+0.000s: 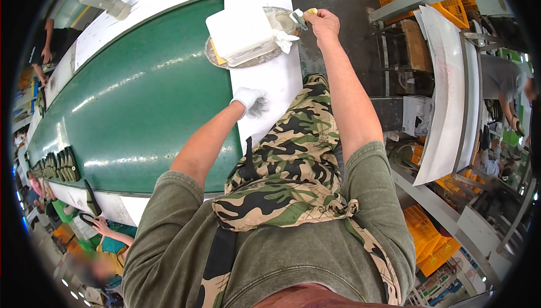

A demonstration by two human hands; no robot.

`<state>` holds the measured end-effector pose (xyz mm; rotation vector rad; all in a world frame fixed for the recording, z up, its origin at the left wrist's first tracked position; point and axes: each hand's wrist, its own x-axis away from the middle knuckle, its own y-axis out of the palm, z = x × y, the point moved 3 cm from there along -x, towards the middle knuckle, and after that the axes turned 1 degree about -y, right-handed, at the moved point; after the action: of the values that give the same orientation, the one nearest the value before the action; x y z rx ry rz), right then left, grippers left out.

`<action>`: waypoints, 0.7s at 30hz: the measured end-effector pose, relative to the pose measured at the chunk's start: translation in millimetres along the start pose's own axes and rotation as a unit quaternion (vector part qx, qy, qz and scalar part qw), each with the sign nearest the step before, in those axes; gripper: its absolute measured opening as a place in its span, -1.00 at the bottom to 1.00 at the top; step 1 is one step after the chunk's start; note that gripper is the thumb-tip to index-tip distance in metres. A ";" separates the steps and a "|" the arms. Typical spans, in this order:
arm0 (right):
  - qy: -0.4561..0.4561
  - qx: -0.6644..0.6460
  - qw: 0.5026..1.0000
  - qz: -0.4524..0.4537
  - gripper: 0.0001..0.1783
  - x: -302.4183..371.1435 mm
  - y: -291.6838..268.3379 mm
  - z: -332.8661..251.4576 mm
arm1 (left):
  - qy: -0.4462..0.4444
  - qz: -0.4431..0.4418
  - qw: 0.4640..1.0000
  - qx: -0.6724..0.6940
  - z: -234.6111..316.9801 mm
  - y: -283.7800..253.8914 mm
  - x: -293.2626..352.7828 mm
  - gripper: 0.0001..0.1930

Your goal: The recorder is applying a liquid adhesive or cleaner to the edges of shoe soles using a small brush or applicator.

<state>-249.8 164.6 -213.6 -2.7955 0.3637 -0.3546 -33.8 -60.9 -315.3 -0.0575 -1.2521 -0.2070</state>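
My right hand (324,25), bare, is stretched out over the far end of the bench and pinches a small brush-like thing (302,18) with a pale yellow end. Beside it lies an oval metal tray (267,58) bearing a white box (239,29), a crumpled white cloth (284,41) and a shallow cup-like container (283,22). Nearer to me, my left hand (251,102), in a white glove, hovers at or rests on the white bench strip (274,80). Its fingers are loosely bent and apart, and I see nothing in them.
A wide green conveyor belt (141,94) runs along my left, with several dark green shoe-like pieces (59,166) farther down. Yellow crates (431,237) and a metal rack with white sheets (442,94) stand at my right. Other people work on both sides.
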 end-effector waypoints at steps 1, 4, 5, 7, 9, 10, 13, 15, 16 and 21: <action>-0.004 -0.009 1.000 -0.006 -0.81 1.9 2.4 -3.4 | 0.004 -0.003 1.000 0.007 -0.2 0.4 0.6 -0.66; -0.014 -0.038 0.999 -0.019 -0.79 3.0 7.4 -11.0 | -0.007 -0.002 1.000 0.009 -0.1 1.1 0.0 -0.66; -0.014 -0.039 0.999 -0.018 -0.79 3.4 9.2 -12.7 | -0.006 -0.002 1.000 0.007 0.1 0.6 -0.1 -0.66; -0.007 -0.091 0.996 -0.021 -0.79 5.3 16.8 -15.8 | 0.006 -0.003 1.000 -0.007 1.1 0.2 -0.2 -0.66; 0.011 -0.138 0.990 -0.010 -0.79 6.4 26.5 -14.8 | 0.002 -0.002 1.000 -0.022 3.9 1.4 1.0 -0.66; 0.029 -0.182 0.983 -0.003 -0.79 7.4 31.7 -13.5 | -0.002 -0.001 1.000 -0.031 5.4 2.2 1.6 -0.66; 0.057 -0.184 0.981 0.000 -0.82 23.8 45.2 -24.9 | -0.002 0.006 1.000 -0.023 1.4 -1.2 -2.4 -0.66; 0.062 -0.124 0.990 0.022 -0.79 32.4 50.8 -29.9 | -0.005 0.001 1.000 -0.027 0.7 -1.8 -3.9 -0.65; 0.063 -0.126 0.990 0.024 -0.79 35.4 54.3 -33.1 | -0.008 -0.004 1.000 -0.026 -0.2 -2.2 -4.6 -0.65; 0.053 -0.045 0.996 0.050 -0.74 34.1 63.1 -19.2 | -0.002 -0.001 1.000 -0.027 3.6 0.4 -3.9 -0.63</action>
<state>-236.4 91.7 -209.3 -2.8392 0.5556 -0.4745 -38.2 -59.5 -317.8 -0.1035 -1.2511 -0.2429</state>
